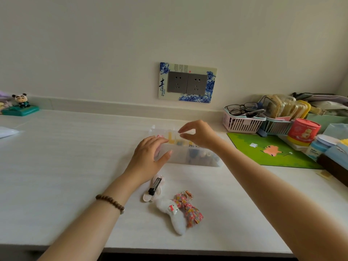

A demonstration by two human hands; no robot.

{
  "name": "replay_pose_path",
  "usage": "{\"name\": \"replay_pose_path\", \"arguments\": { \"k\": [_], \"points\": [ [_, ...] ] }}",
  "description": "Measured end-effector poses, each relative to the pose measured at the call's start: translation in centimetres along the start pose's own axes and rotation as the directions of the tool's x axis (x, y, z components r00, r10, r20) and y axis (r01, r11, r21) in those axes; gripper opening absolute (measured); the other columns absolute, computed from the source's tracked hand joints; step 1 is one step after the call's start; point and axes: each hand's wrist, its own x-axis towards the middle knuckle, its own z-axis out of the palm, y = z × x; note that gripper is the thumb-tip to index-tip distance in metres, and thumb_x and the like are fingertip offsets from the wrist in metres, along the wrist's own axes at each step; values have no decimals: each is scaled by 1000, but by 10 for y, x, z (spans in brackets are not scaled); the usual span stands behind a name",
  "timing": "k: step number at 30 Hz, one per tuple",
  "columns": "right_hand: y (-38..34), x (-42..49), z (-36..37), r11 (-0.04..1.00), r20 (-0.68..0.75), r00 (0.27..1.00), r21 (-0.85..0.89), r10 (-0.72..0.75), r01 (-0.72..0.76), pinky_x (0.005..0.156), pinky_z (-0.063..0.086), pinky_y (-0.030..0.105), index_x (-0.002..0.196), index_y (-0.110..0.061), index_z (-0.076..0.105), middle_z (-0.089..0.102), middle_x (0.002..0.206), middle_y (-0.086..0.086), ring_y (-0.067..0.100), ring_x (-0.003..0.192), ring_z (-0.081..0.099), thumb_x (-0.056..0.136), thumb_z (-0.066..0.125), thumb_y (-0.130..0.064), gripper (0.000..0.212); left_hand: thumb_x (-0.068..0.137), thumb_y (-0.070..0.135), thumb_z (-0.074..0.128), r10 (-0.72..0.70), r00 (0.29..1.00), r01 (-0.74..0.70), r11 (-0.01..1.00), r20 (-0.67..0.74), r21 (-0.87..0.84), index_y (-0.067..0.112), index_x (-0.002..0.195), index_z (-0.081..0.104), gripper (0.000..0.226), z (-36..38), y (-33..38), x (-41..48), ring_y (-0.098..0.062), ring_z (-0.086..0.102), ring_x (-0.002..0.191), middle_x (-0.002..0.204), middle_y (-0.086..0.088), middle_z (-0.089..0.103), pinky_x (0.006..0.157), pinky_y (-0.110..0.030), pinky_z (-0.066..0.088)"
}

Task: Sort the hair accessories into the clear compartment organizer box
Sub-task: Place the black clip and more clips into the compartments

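White desktop: a clear plastic compartment box is pressed by the flat left hand; whether anything is pinched by the right hand cannot be told; fabric hair clips are laid by the left wrist.

Clear plastic organizer box; matt table.
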Motion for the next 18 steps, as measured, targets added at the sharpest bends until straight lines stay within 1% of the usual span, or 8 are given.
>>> {"name": "replay_pose_path", "arguments": {
  "k": [1, 3, 6, 7, 9, 13, 15, 18],
  "points": [
    [0, -2, 2, 999, 13, 1000, -47, -7, 8, 95, 44, 27, 104, -16, 69, 69, 112, 1, 13, 105, 62, 85, 64, -20, 20, 77, 65, 33, -5, 1000, 5, 1000, 9, -5, 26, 126, 53, 66, -1, -1, -1, -13, 34, 132, 137, 4, 49, 112, -38, 29],
    [-4, -10, 1, 1000, -56, 998, -9, -13, 12, 94, 41, 27, 105, -19, 68, 68, 115, -1, 14, 109, 59, 87, 61, -21, 20, 77, 63, 37, 10, 1000, -10, 1000, -5, -13, 27, 123, 55, 61, -5, 0, -2, -13, 36, 130, 134, 5, 52, 110, -36, 31],
    [-16, -31, -4, 985, -159, 987, 163, -26, 53, 86, 47, 26, 96, -21, 69, 71, 101, -4, 9, 94, 63, 86, 62, -21, 13, 79, 52, 56, 25, 998, -31, 994, -65, -107, 27, 107, 63, 38, -19, 10, -3, -4, 49, 109, 112, 11, 62, 94, -16, 37],
    [-19, -40, -5, 976, -122, 991, 206, -46, 70, 83, 49, 24, 95, -19, 69, 72, 99, -3, 9, 90, 64, 86, 62, -21, 12, 79, 45, 63, -1, 999, -6, 986, -42, -170, 27, 98, 66, 26, -26, 15, -4, -3, 54, 98, 102, 13, 64, 84, -14, 40],
    [-22, -59, -5, 967, 2, 996, 239, -89, 86, 80, 52, 21, 95, -17, 70, 72, 97, -1, 9, 87, 66, 86, 62, -22, 13, 76, 38, 71, -58, 993, 81, 969, 105, -234, 28, 85, 69, 13, -40, 19, -4, -6, 58, 76, 85, 10, 67, 71, -19, 45],
    [-19, -82, 4, 971, 119, 989, 233, -86, 56, 83, 51, 20, 95, -19, 70, 71, 96, -3, 6, 87, 65, 87, 61, -23, 12, 66, 48, 77, -169, 881, 192, 981, 442, -8, 28, 81, 69, 26, -57, 24, -9, 5, 51, 56, 81, 9, 67, 55, -9, 39],
    [-18, -85, 8, 968, 127, 989, 246, -78, 45, 84, 52, 22, 96, -17, 70, 70, 97, -1, 6, 87, 64, 87, 61, -22, 13, 65, 51, 77, -275, 808, 256, 961, 521, 110, 23, 81, 67, 34, -58, 26, -14, 1, 52, 54, 82, 6, 66, 51, -12, 40],
    [-16, -87, 12, 970, 156, 985, 242, -69, 30, 86, 53, 26, 96, -19, 69, 70, 98, -2, 8, 88, 65, 87, 61, -23, 13, 64, 56, 75, -369, 728, 269, 929, 578, 254, 18, 73, 68, 40, -52, 25, -21, -11, 49, 56, 69, 3, 59, 53, -23, 40]
  ]
}}
